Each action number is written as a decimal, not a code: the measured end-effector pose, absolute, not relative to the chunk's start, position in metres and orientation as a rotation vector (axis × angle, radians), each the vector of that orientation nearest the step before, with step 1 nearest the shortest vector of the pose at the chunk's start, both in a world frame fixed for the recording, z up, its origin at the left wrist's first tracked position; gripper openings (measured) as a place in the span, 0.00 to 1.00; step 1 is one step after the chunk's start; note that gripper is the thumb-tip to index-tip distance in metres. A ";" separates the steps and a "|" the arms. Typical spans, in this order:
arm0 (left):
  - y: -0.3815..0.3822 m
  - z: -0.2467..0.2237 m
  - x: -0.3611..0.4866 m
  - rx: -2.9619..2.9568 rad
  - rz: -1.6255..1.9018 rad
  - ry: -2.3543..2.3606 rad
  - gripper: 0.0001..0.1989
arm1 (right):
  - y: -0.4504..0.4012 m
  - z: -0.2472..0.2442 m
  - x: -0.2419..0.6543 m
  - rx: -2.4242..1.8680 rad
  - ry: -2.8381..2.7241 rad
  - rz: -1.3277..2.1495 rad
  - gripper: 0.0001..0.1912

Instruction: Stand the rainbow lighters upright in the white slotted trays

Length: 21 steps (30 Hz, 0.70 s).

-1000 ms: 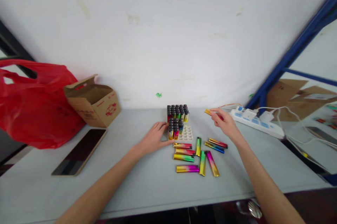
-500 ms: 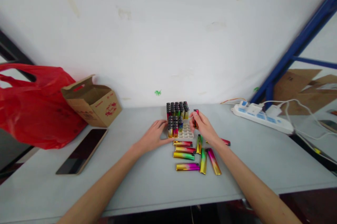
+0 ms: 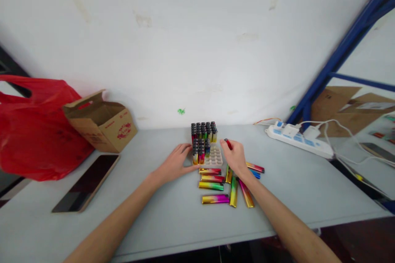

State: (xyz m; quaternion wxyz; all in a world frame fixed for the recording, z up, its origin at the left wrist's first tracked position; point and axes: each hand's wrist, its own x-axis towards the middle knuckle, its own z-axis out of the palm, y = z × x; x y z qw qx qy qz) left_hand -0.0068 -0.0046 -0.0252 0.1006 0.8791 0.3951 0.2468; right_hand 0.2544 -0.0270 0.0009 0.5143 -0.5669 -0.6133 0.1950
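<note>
A white tray (image 3: 217, 157) with round slots stands at the middle of the table, its left part and back filled with upright black-topped lighters (image 3: 201, 154). My left hand (image 3: 176, 163) rests at the tray's left side, thumb and fingers spread around its corner. Just right of the tray, my right hand (image 3: 235, 155) is closed on a red lighter (image 3: 228, 144) with a dark end; part of it is hidden by the fingers. Several shiny coloured lighters lie in front, among them a yellow-green one (image 3: 211, 185) and a yellow-purple one (image 3: 215, 199).
On the left are a red plastic bag (image 3: 40, 127), an open cardboard box (image 3: 108, 125) and a dark phone (image 3: 88, 182). A white power strip (image 3: 299, 141) with plugs and cables lies at the right, near a blue metal frame (image 3: 333, 61).
My right hand has moved slightly down beside the tray, and the lighter in it has tilted from upright. The camera view has shifted a little. My left hand stays at the tray.
</note>
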 end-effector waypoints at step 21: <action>-0.006 -0.024 -0.007 2.551 0.731 1.171 0.37 | -0.037 -0.001 0.261 -1.155 -2.042 0.506 0.21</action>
